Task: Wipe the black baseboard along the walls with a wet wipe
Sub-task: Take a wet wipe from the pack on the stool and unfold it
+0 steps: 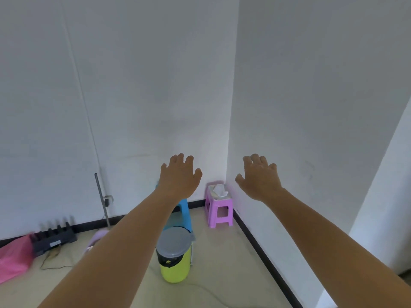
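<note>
Overall, two plain white walls [144, 85] meet at a corner ahead, above a pale beige tiled floor [222, 263]. Along the foot of both walls runs the black baseboard strip [262, 247]: one length goes left to right under the far wall, the other comes from the corner toward the person along the right-hand wall. A yellow-green plastic bin with a grey lid and black liner [175, 256] stands on the floor in the middle. A small purple plastic stool [219, 207] sits in the corner, touching or just beside both walls, and carries a pack with white tissue or wipe sheets showing at its top [219, 191]. A blue plastic stool [183, 213] is partly hidden behind the left forearm. At left lie a pink plastic bag [13, 258] and a black slotted rack [53, 237]; a label on the rack cannot be read, and no other writing shows.

The left hand [180, 176] and the right hand [259, 177] are both held out, fingers spread, empty. The baseboard lies below and beyond both hands; the right hand is judged nearer its right-wall length. The pack lies between the hands, lower and farther. No wipe is held, so the wiping appears not yet begun.
</note>
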Demonstrator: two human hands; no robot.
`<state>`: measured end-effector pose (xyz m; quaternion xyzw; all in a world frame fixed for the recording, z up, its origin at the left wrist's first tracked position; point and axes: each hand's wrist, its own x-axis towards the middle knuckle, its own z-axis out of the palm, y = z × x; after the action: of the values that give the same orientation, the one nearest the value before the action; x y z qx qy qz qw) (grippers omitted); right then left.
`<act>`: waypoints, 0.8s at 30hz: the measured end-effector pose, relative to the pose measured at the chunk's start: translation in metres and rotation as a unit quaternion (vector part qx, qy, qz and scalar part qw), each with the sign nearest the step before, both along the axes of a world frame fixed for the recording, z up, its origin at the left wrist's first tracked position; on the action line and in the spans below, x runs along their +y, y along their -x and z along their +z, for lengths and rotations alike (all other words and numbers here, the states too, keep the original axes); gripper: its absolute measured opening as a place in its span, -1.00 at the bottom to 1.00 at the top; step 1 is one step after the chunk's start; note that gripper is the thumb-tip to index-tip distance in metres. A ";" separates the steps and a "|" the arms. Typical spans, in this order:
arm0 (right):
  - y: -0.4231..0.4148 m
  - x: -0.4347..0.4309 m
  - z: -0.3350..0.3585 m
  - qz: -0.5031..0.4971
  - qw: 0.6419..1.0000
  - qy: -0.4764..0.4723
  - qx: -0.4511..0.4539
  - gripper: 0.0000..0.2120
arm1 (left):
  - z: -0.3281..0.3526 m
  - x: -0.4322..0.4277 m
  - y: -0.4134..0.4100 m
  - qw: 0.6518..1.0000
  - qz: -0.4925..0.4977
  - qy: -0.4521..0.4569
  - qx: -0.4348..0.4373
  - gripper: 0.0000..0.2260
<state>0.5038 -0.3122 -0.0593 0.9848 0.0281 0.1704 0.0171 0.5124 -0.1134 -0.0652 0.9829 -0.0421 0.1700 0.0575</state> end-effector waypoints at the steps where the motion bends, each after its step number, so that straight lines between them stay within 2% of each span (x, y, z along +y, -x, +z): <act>1: -0.025 -0.003 -0.005 0.001 1.000 0.003 0.004 -0.51 | -0.003 -0.003 -0.025 1.000 -0.001 0.007 0.000 -0.56; 9: -0.252 -0.012 -0.056 -0.007 0.999 0.003 0.042 -0.49 | -0.037 -0.015 -0.259 1.000 -0.018 0.017 -0.012 -0.56; 13: -0.364 -0.017 -0.080 -0.030 0.995 -0.052 0.074 -0.51 | -0.053 -0.028 -0.381 0.997 -0.061 0.043 -0.004 -0.58; 18: -0.479 -0.041 -0.119 -0.066 0.987 -0.078 0.124 -0.51 | -0.088 -0.058 -0.507 0.995 -0.078 0.032 0.062 -0.59; 24: -0.618 -0.091 -0.176 -0.101 0.975 -0.087 0.178 -0.50 | -0.159 -0.101 -0.650 0.985 -0.118 -0.022 0.120 -0.60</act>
<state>1.1217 -0.4033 -0.2356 0.9948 -0.0837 -0.0082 -0.0570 1.1620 -0.2148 -0.2238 0.9853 -0.1542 0.0414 0.0603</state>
